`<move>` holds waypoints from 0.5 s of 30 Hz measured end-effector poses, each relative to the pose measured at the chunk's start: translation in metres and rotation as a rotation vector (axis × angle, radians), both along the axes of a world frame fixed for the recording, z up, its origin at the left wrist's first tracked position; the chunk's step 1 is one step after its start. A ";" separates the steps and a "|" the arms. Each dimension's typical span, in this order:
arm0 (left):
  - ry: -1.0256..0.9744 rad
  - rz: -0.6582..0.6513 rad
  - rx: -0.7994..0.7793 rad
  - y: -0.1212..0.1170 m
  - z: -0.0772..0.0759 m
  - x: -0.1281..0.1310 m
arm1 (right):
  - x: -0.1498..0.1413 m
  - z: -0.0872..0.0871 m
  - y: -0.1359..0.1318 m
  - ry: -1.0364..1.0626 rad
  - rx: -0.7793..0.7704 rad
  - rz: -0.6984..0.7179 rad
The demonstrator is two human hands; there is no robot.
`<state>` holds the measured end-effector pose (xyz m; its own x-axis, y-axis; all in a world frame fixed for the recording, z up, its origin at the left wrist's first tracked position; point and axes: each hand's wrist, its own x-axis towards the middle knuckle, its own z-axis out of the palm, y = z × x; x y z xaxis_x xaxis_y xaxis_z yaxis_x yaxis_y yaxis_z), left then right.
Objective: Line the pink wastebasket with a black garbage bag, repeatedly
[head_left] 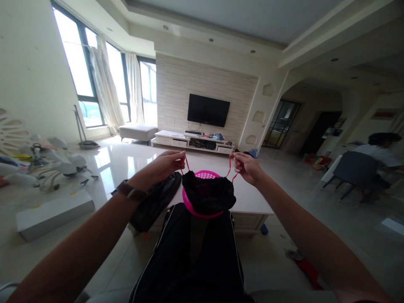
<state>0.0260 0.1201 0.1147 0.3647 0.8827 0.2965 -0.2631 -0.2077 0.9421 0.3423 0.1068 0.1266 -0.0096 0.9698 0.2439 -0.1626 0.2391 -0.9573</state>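
Observation:
A pink plastic basket [189, 205] with a lattice wall stands at the near edge of a white table. Lining it is a black drawstring garbage bag [210, 202], its mouth gathered partway above the rim. My left hand [170, 165] is closed in a pinch on the red drawstring [186, 160] at the left of the bag. On the opposite side, my right hand [246, 166] pinches the other red loop, and both loops are pulled upward and outward. Inside the bag it is too dark to make out any contents.
More black plastic bags [158, 201] lie on the table under my left forearm. The white table [252, 198] extends ahead. A long white box [55, 212] is on the floor at left. At right a person sits by a grey chair [355, 168].

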 end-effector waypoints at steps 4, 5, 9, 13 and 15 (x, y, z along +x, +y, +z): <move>-0.258 -0.124 -0.044 0.001 0.009 0.009 | -0.003 -0.007 0.001 -0.019 -0.034 0.024; -0.316 -0.164 -0.038 0.000 0.011 0.010 | -0.003 -0.010 0.001 -0.033 -0.044 0.031; -0.317 -0.278 0.032 -0.004 0.015 0.014 | -0.005 -0.021 0.001 -0.109 -0.097 0.063; -0.137 -0.260 0.051 -0.006 0.010 0.018 | -0.011 -0.020 -0.004 -0.109 -0.119 0.028; -0.051 -0.190 0.079 -0.004 0.006 0.019 | -0.013 -0.011 -0.007 -0.057 -0.122 -0.018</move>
